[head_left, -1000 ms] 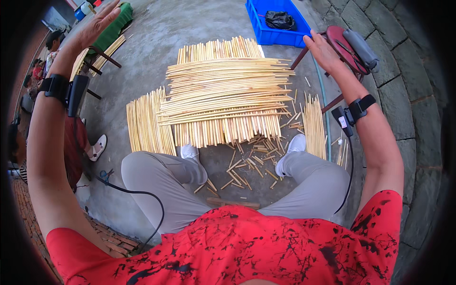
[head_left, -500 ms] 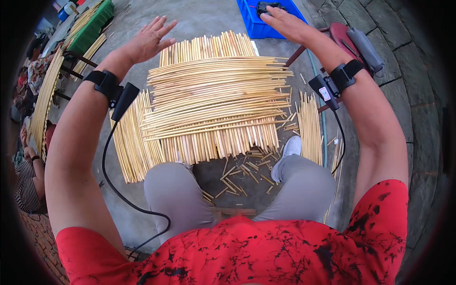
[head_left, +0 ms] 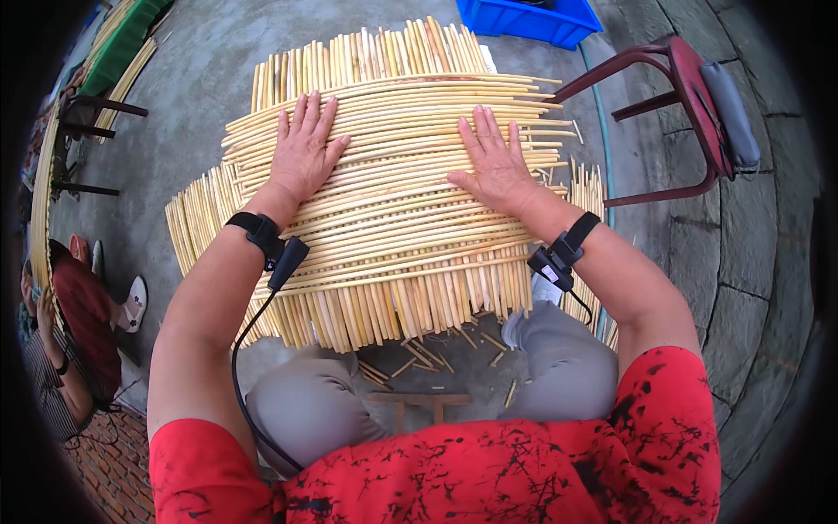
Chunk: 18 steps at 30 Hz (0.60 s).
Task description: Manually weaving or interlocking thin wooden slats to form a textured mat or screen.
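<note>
A woven mat of pale bamboo strips (head_left: 393,218) lies on the concrete floor in front of me, with crosswise strips on top of lengthwise ones. My left hand (head_left: 303,150) rests flat on its upper left part, fingers spread. Flat on the upper right part lies my right hand (head_left: 496,160), fingers also apart. Neither hand holds anything. Each wrist carries a black strap with a small device, and a cable runs from the left one.
A dark red metal chair (head_left: 690,96) stands at the right, a blue crate (head_left: 537,19) at the top. Short bamboo offcuts (head_left: 419,358) litter the floor between my knees. Another person (head_left: 74,314) sits at the left edge beside long bamboo strips (head_left: 48,166).
Both hands came down from raised positions and now press flat on the mat. My head has leaned forward, so the mat fills more of the view.
</note>
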Each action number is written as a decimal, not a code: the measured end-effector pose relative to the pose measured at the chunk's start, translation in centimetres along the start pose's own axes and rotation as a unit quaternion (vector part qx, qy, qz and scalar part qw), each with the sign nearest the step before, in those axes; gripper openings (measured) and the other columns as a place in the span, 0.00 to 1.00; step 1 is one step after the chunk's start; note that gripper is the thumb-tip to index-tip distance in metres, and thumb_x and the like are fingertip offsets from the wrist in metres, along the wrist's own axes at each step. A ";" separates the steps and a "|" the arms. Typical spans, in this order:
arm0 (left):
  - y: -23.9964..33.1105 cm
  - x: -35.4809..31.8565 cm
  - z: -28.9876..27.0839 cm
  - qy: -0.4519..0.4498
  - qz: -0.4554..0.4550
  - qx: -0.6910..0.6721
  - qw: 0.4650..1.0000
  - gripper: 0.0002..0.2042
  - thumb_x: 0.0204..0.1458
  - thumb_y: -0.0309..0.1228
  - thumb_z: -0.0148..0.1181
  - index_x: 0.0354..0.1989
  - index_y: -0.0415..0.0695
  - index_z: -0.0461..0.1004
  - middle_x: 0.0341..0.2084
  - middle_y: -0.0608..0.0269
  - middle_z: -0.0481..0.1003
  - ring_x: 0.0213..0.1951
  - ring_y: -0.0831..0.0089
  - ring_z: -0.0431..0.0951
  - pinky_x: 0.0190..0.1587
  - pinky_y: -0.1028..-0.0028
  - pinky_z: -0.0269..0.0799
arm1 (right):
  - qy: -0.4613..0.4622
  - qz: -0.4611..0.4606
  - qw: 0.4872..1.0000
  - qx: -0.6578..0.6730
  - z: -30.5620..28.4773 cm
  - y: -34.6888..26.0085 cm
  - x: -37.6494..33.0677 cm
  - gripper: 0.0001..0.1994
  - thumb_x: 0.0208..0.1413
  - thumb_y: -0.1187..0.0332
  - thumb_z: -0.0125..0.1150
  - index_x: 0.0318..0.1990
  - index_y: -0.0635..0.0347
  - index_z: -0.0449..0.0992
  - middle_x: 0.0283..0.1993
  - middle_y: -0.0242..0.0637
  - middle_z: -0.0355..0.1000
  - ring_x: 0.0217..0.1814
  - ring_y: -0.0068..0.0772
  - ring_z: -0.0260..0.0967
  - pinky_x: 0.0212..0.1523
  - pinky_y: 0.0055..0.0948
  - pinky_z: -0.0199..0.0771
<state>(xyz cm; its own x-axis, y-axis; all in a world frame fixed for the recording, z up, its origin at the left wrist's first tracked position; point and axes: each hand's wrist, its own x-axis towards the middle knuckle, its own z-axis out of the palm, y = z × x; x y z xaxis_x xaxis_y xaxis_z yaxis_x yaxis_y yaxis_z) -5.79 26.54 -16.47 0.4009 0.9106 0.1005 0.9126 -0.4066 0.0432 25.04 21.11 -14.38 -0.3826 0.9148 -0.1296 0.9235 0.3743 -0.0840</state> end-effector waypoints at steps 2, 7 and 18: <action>-0.4 0.8 0.3 0.008 0.003 -0.009 1.000 0.29 0.58 0.49 0.38 0.65 0.47 0.49 0.65 0.50 0.46 0.67 0.56 0.41 0.66 0.56 0.34 | 0.002 0.013 1.000 0.001 0.3 0.2 1.0 0.43 0.54 0.38 0.39 0.67 0.61 0.39 0.71 0.53 0.29 0.74 0.46 0.20 0.66 0.54 0.18; -1.4 2.6 1.1 0.028 0.003 0.024 0.999 0.31 0.57 0.53 0.36 0.65 0.50 0.48 0.65 0.51 0.48 0.67 0.57 0.43 0.65 0.55 0.36 | 0.025 0.016 1.000 -0.009 0.1 0.5 2.5 0.44 0.53 0.36 0.40 0.67 0.61 0.40 0.70 0.54 0.30 0.74 0.46 0.20 0.66 0.56 0.18; -2.9 5.3 0.5 0.041 -0.008 0.038 0.998 0.30 0.58 0.51 0.36 0.66 0.50 0.48 0.65 0.53 0.47 0.67 0.59 0.42 0.66 0.58 0.34 | 0.035 0.029 0.999 -0.018 -0.6 1.2 6.2 0.44 0.52 0.36 0.40 0.67 0.62 0.42 0.70 0.54 0.32 0.74 0.46 0.22 0.66 0.56 0.20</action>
<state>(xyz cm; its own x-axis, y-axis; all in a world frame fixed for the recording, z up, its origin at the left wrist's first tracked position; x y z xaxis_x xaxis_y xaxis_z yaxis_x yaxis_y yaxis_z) -6.24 32.54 -16.52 0.3808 0.9067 0.1813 0.9237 -0.3821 -0.0293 23.81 27.27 -14.72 -0.3273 0.9428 -0.0628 0.9447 0.3251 -0.0430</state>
